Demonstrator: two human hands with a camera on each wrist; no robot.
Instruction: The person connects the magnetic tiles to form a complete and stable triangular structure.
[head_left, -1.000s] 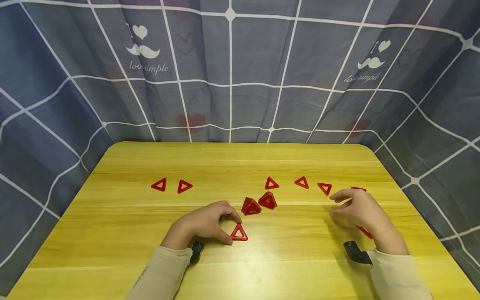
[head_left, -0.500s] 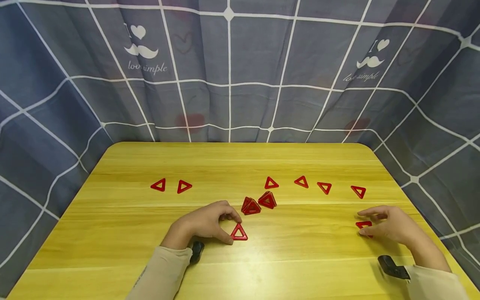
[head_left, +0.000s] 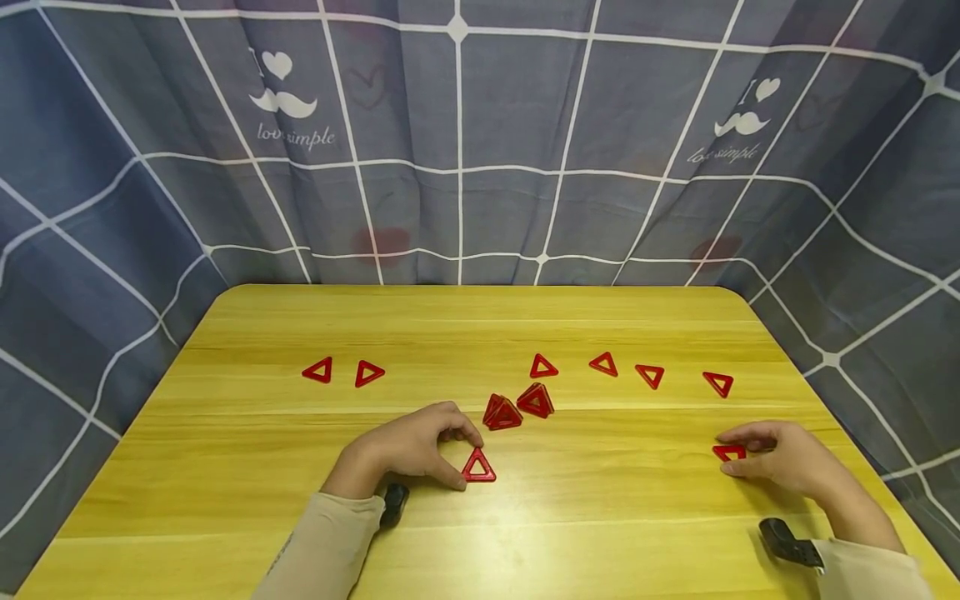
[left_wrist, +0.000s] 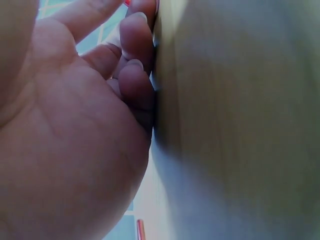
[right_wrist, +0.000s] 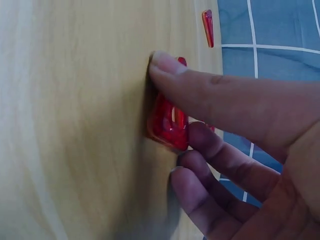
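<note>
In the head view my left hand (head_left: 420, 442) rests low on the table, its thumb and index finger holding a flat red triangular building tile (head_left: 486, 477) by its edge and tip. The left wrist view shows the palm and curled fingers (left_wrist: 135, 42) against the wood. At the right, my right hand (head_left: 787, 458) grips another red triangular tile (head_left: 729, 452) between thumb and fingers. Up close in the right wrist view, this tile (right_wrist: 170, 122) is glossy, see-through red with an open middle, partly hidden by the thumb.
Two clusters of red tiles, one (head_left: 502, 413) beside the other (head_left: 536, 401), look raised like small pyramids. Several loose tiles lie farther back, among them one (head_left: 718, 383) at the right and one (head_left: 318, 370) at the left. A checked curtain (head_left: 495, 150) encloses the wooden table (head_left: 480, 317).
My right hand has moved from near the far-right tile back toward the right front and taken hold of the nearer tile there. The left hand has stayed in place with its tile.
</note>
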